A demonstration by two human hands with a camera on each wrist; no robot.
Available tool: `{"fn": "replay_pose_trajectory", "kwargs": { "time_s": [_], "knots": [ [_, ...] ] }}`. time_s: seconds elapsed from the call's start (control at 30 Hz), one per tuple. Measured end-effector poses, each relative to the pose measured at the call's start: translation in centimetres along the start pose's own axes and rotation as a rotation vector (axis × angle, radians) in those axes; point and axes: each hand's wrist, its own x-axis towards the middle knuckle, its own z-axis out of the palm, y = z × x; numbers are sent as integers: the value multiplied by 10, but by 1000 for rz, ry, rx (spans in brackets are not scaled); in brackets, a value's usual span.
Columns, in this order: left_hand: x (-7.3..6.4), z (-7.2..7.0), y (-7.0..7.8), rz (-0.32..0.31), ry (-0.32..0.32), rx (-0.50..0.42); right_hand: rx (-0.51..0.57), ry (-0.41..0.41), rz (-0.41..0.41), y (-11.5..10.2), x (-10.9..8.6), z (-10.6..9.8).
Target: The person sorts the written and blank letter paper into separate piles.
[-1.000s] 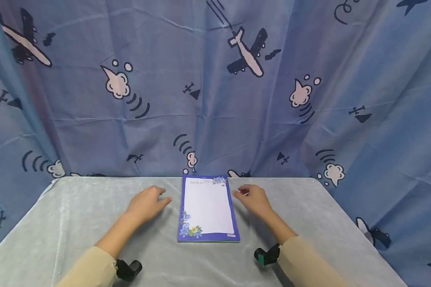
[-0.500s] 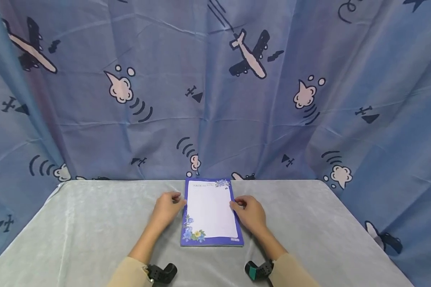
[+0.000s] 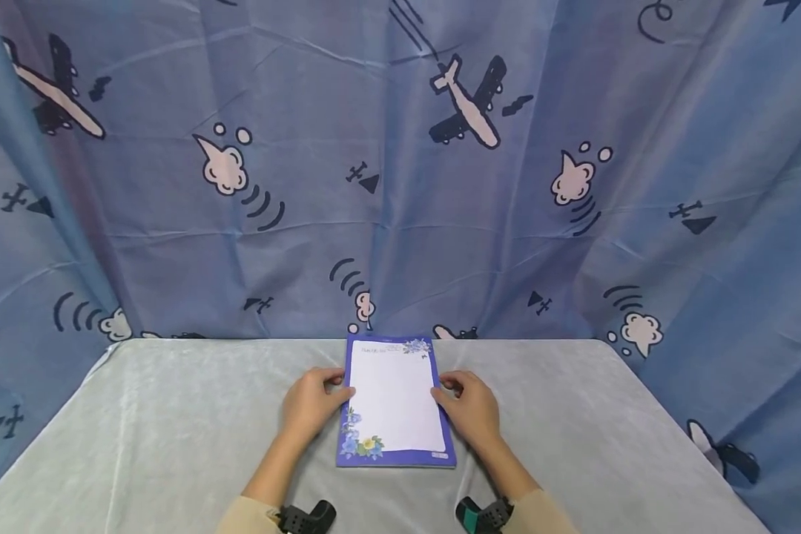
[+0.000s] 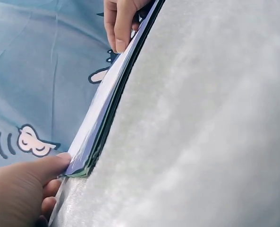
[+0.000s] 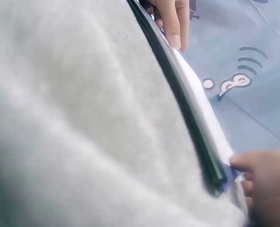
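A notepad (image 3: 397, 397) with a white page, purple border and blue and yellow flowers lies in the middle of the table in the head view. Its layered side edge (image 4: 112, 105) shows purple, dark and green bands in the left wrist view. My left hand (image 3: 310, 404) pinches its left side, thumb on top at the border and fingers curled at the edge. On the opposite side my right hand (image 3: 470, 408) grips it the same way, its thumb on the purple border. The undersides of both hands are hidden in the head view.
A pale grey cloth (image 3: 193, 423) covers the table. Behind and at both sides hangs a blue curtain (image 3: 294, 170) printed with airplanes and clouds. Black wrist devices, one at the left cuff (image 3: 307, 517) and one at the right cuff (image 3: 483, 515), sit low over the cloth.
Both hands have come in from the sides to the notepad's edges and taken hold of it. In the last half second they have barely moved; the head view has shifted slightly.
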Motion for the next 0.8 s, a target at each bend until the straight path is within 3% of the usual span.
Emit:
{"fn": "replay_pose_trajectory", "kwargs": {
  "time_s": [0.23, 0.8],
  "knots": [
    [-4, 4, 0, 6, 26, 8, 23, -20, 5, 0, -1, -1],
    [-5, -1, 1, 12, 9, 12, 203, -59, 75, -5, 0, -7]
  ]
}}
